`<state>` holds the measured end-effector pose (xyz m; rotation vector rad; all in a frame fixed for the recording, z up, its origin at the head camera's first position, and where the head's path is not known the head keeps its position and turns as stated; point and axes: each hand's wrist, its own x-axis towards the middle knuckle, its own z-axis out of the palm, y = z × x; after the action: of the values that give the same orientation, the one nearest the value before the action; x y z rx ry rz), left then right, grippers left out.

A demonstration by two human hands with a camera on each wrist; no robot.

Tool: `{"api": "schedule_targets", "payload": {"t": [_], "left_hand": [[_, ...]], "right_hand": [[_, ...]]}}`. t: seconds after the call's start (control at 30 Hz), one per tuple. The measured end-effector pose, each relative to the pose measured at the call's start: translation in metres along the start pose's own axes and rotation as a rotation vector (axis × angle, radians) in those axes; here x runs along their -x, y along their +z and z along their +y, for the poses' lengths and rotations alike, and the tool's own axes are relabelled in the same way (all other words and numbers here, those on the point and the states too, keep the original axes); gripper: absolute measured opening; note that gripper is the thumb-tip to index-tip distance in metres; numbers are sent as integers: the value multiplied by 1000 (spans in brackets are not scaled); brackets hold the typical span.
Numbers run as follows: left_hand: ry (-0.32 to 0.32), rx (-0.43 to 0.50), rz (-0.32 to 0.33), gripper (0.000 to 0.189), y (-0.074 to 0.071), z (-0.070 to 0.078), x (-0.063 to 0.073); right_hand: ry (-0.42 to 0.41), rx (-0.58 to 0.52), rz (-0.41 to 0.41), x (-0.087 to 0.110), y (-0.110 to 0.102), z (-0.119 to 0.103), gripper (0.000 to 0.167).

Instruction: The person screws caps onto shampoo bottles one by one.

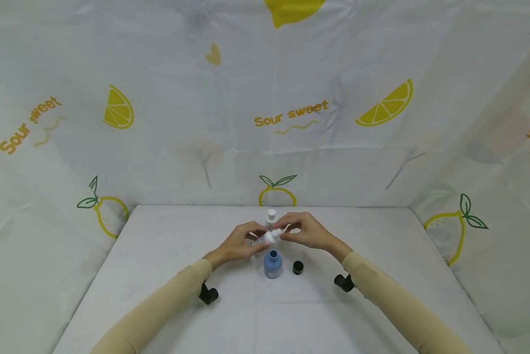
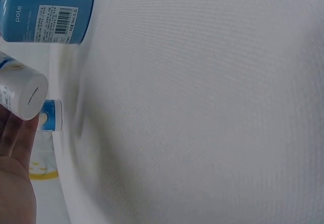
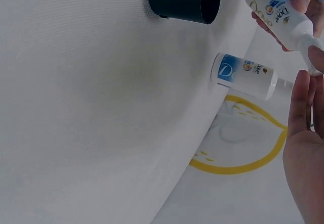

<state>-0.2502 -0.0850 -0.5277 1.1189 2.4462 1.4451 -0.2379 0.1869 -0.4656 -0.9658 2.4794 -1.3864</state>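
My left hand grips a small white Dove bottle, tilted with its top to the right. From the other side, my right hand pinches the white top of that bottle between thumb and fingertips. An uncapped blue bottle stands upright just in front of the hands, its dark mouth facing up. To its right, a black cap sits on the table. Behind the hands stands a second white Dove bottle with a blue band at its base, partly hidden in the head view.
A white cloth covers the table. Behind it hangs a lemon-printed curtain that also closes in both sides. Black wrist cameras stick out below both beige sleeves.
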Motion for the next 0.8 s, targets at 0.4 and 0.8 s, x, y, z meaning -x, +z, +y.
{"api": "schedule_targets", "payload": {"t": [0.4,0.8], "left_hand": [[11,-24,-4,36,-1,-1,-1],[11,-28,-1,35,-1,-2,-1]], "right_hand": [[-19,74,6,-2,-1,-1,30],[37,110,29,-1,1,-3,29]]}}
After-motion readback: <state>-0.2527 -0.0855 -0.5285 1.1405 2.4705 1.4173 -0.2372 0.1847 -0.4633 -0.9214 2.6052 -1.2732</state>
